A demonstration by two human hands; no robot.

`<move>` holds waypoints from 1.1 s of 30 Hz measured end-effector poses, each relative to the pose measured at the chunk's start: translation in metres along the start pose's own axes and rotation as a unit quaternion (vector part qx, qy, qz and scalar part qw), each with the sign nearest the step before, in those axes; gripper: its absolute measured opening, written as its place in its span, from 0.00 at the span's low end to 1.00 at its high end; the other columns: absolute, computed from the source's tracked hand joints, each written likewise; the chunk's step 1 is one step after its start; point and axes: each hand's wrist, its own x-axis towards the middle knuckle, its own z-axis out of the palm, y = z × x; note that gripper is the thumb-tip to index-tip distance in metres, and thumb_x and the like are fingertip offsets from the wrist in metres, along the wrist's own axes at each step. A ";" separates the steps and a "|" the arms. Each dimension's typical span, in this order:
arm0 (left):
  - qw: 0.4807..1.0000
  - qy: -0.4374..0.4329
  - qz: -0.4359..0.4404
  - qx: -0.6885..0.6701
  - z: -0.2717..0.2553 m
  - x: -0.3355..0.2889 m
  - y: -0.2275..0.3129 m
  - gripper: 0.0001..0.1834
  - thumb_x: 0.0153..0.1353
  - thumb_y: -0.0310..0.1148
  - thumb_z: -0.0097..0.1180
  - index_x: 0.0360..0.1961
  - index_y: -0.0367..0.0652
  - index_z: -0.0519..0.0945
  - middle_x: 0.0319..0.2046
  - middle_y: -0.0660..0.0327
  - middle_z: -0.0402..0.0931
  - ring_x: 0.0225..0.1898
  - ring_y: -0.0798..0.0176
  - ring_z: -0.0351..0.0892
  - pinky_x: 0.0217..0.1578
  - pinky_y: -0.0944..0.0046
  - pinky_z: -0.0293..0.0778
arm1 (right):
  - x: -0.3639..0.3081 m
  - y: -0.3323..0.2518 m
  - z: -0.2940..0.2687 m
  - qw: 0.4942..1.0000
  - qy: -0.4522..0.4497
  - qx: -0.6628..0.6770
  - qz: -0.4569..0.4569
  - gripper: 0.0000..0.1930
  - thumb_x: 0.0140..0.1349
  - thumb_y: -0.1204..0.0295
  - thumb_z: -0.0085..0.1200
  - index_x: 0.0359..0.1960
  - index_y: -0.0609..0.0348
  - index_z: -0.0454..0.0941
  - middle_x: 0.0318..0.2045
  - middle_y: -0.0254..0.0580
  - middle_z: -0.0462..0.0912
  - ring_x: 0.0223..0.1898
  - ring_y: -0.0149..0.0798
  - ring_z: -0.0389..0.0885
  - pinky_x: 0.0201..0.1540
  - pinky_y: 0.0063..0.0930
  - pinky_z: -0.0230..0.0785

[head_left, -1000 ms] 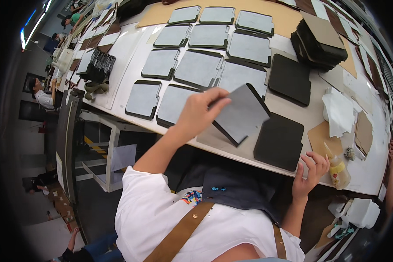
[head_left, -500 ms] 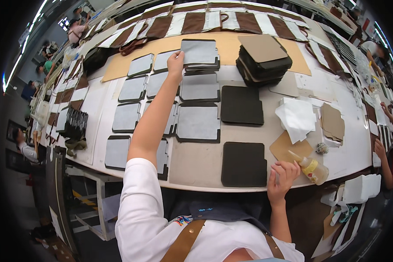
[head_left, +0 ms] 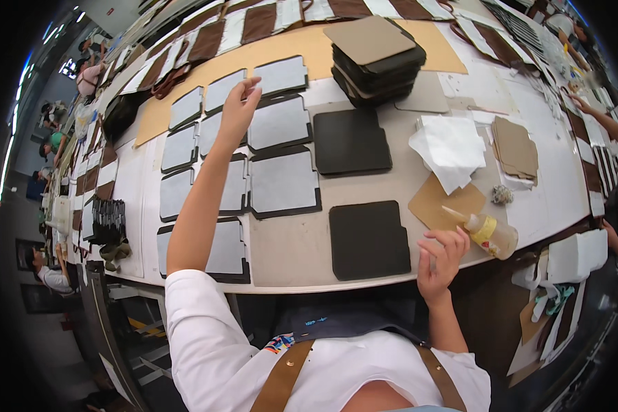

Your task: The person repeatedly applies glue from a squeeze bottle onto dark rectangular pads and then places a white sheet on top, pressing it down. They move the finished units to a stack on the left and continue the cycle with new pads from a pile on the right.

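My left hand (head_left: 242, 103) hovers over the rows of black panels faced with light grey sheets, its fingers apart and holding nothing. Just beyond its fingertips lies the far grey-faced panel (head_left: 281, 74); nearer to me is another grey-faced panel (head_left: 279, 123). My right hand (head_left: 443, 259) is by the table's front edge, fingers loosely bent and apart, with nothing in it. Beside those fingers a clear glue bottle (head_left: 493, 237) with a pointed nozzle lies on its side. Two plain black panels (head_left: 351, 142) rest between my hands, one behind the other.
A tall stack of black panels topped by a tan board (head_left: 369, 39) stands at the back. White sheets (head_left: 450, 147), tan card pieces (head_left: 514, 147) and a brown sheet (head_left: 446, 200) lie to the right. Brown-and-white strips (head_left: 254, 31) line the far side. Other people work around the table.
My left hand has let go of the far grey-faced panel, which now lies flat in its row. The view has turned, shifting the table's contents leftward. My right hand stays near the bottle.
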 end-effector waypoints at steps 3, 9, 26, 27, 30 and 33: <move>0.972 -0.227 -0.019 0.046 -0.024 -0.082 0.098 0.18 0.69 0.34 0.56 0.57 0.39 0.79 0.55 0.57 0.80 0.57 0.64 0.77 0.58 0.62 0.70 | 0.002 0.011 -0.029 0.996 0.068 -0.049 0.037 0.07 0.65 0.73 0.54 0.43 0.57 0.80 0.44 0.43 0.81 0.50 0.48 0.74 0.62 0.47 0.58; 0.936 -0.334 0.072 0.079 -0.028 -0.194 0.154 0.17 0.63 0.28 0.58 0.54 0.41 0.81 0.53 0.57 0.81 0.56 0.53 0.77 0.60 0.55 0.66 | -0.011 0.083 -0.092 0.948 0.102 -0.137 0.268 0.22 0.70 0.67 0.55 0.62 0.62 0.72 0.56 0.48 0.76 0.60 0.47 0.70 0.66 0.41 0.57; 0.943 -0.246 0.186 0.124 0.072 -0.265 0.146 0.22 0.60 0.29 0.64 0.57 0.42 0.79 0.64 0.56 0.72 0.68 0.49 0.66 0.65 0.48 0.62 | -0.015 0.067 -0.093 0.772 0.233 0.481 0.345 0.43 0.61 0.54 0.66 0.70 0.66 0.60 0.60 0.47 0.74 0.61 0.39 0.73 0.65 0.40 0.66; 0.943 -0.246 0.185 0.126 0.073 -0.267 0.147 0.23 0.60 0.29 0.64 0.57 0.42 0.79 0.65 0.55 0.72 0.69 0.49 0.65 0.66 0.48 0.62 | -0.010 0.056 -0.089 0.792 0.209 0.462 0.339 0.46 0.59 0.52 0.68 0.70 0.66 0.59 0.60 0.47 0.73 0.61 0.40 0.73 0.65 0.40 0.66; 0.944 -0.248 0.178 0.127 0.075 -0.274 0.148 0.24 0.60 0.30 0.64 0.59 0.43 0.78 0.66 0.55 0.70 0.71 0.48 0.63 0.68 0.48 0.59 | 0.001 0.022 -0.067 0.844 0.174 0.387 0.328 0.54 0.47 0.46 0.75 0.70 0.63 0.60 0.59 0.48 0.73 0.61 0.41 0.74 0.65 0.39 0.67; 0.948 -0.242 0.173 0.114 0.073 -0.278 0.143 0.24 0.59 0.30 0.64 0.58 0.44 0.79 0.66 0.56 0.71 0.71 0.49 0.63 0.69 0.47 0.58 | 0.000 0.010 -0.045 0.893 0.158 0.340 0.249 0.49 0.48 0.50 0.77 0.66 0.62 0.63 0.58 0.47 0.73 0.61 0.41 0.73 0.65 0.40 0.69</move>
